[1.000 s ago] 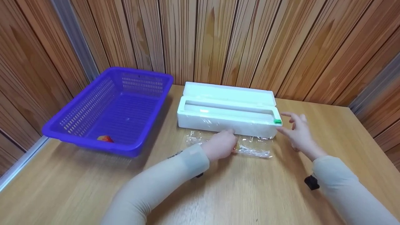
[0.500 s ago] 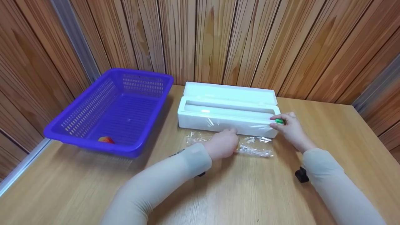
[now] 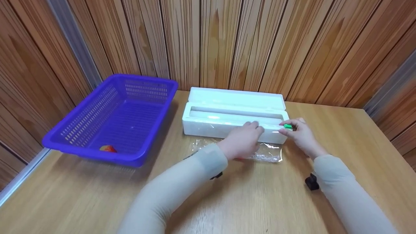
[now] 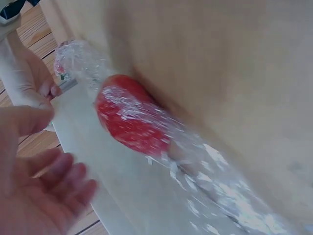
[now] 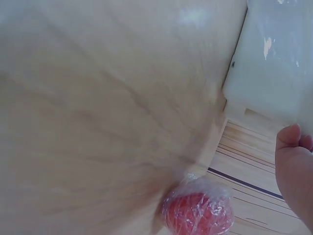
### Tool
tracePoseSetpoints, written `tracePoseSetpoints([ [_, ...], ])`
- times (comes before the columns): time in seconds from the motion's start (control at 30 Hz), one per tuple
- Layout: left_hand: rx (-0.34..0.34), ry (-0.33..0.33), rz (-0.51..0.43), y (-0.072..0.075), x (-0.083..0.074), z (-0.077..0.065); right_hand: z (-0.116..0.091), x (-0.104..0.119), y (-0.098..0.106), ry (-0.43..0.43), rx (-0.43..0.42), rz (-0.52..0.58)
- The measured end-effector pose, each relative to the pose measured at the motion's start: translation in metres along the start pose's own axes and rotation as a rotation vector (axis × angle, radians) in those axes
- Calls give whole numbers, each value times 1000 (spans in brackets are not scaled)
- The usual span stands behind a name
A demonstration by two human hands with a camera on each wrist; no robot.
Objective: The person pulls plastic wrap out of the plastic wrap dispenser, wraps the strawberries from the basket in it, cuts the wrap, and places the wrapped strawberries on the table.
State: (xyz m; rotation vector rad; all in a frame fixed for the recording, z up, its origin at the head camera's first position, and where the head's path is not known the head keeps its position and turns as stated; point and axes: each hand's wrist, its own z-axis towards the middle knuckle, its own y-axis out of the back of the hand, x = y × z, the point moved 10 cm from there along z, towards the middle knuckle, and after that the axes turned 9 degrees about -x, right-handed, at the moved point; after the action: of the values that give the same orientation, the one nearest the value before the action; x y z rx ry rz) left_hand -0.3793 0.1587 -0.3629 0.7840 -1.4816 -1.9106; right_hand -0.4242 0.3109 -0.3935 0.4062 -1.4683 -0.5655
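A white cling film dispenser (image 3: 201,126) stands with its lid (image 3: 235,97) tipped back. My right hand (image 3: 302,135) pinches the small green cutter slider (image 3: 287,126) at the dispenser's right end. Clear film (image 3: 271,152) hangs over the front edge onto the table. Under it sits a round red fruit (image 4: 129,115), mostly hidden by my left hand in the head view. My left hand (image 3: 243,139) is over the film, fingers loosely extended toward the dispenser's front edge, holding nothing. The right wrist view has a film-wrapped red thing (image 5: 198,213) low down.
To the left stands a purple slotted basket (image 3: 45,141) with a red and yellow fruit (image 3: 108,149) inside, near its front. A wood-panelled wall (image 3: 182,42) closes off the back of the table (image 3: 260,201).
My right hand has come in from the right and taken hold of the green slider. My left hand has lifted off the covered fruit and moved up and right, its fingers opening near the dispenser.
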Motion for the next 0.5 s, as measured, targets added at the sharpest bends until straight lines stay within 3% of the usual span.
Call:
tracePoseSetpoints([
  [0.2, 9, -50, -10, -8, -29, 32, 0, -1, -1, 6, -5, -7],
  [0.4, 1, -71, 115, -17, -49, 52, 1, 2, 5, 72, -48, -33],
  [0.5, 7, -57, 182, -20, -51, 55, 1, 2, 4, 89, -55, -36],
])
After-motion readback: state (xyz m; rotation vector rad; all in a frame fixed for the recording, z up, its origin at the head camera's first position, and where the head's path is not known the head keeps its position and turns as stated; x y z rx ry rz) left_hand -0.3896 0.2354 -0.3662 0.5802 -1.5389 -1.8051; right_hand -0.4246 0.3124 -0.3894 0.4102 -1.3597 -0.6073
